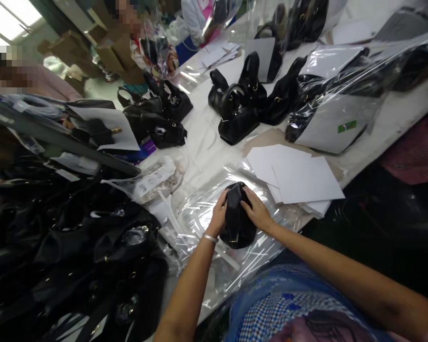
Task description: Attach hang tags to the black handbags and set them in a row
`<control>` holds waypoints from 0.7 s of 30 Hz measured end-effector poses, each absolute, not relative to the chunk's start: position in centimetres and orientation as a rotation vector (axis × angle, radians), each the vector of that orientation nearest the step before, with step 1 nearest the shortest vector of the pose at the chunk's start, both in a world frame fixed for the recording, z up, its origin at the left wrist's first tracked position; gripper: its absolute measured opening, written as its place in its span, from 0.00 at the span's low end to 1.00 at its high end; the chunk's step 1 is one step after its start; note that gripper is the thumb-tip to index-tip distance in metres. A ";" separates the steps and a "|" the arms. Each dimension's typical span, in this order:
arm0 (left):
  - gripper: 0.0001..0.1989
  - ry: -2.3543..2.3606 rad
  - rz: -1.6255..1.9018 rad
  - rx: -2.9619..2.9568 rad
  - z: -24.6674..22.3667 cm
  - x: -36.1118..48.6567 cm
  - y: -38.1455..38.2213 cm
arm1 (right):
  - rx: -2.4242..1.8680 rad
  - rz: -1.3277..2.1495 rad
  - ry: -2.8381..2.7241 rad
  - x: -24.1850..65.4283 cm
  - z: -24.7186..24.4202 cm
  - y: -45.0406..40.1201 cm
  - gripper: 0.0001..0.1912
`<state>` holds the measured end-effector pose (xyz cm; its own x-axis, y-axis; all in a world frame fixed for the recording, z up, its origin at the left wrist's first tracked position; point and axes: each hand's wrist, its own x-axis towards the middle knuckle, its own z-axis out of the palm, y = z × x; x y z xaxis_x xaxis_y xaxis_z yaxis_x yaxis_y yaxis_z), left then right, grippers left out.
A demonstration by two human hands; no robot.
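Observation:
A small black handbag (239,223) stands in front of me on clear plastic sheets (196,209) that cover this part of the table. My left hand (219,213) grips its left side near the top, with a bracelet on the wrist. On the opposite side my right hand (258,213) holds the bag, thumb on its near face and fingers toward the far edge. Just right of my hands lies a loose stack of white paper sheets (299,175). Left of them is a plastic bag of small brownish contents with a white label (155,183).
Several black handbags (237,123) stand mid-table, and more (157,114) sit to the left. Plastic-wrapped bags (328,114) lie at right. A large heap of black bags (74,247) fills the lower left, beside a dark rail (64,137). Other people are across the table.

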<state>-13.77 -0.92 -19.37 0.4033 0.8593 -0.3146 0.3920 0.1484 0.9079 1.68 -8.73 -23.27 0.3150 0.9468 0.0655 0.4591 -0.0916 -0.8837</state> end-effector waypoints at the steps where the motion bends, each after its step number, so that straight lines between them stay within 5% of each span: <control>1: 0.23 1.206 0.530 1.363 -18.4 -14.5 -0.9 | -1.688 0.734 -1.245 2.5 -22.1 -9.0 0.27; 5: 0.33 1.142 0.477 1.110 -14.3 -16.2 -2.4 | -1.597 1.173 -0.958 4.3 -17.5 -9.8 0.23; 9: 0.21 1.039 0.473 1.355 -10.8 -14.6 -5.7 | -1.309 1.668 -0.711 3.6 -12.9 -9.2 0.28; 17: 0.15 1.191 0.797 1.460 -9.8 -15.4 -9.7 | -1.371 1.719 -0.754 1.9 -7.4 -8.1 0.18; 21: 0.15 1.733 0.499 1.547 -14.5 -21.8 -8.8 | -1.556 1.557 -0.955 2.9 -8.8 -8.3 0.19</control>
<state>-21.77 -8.84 -14.52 0.0088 0.9626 -0.2706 0.6715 0.1949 0.7149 2.91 -8.30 -8.79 -0.0070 0.8868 -0.4621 0.0100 -0.4620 -0.8868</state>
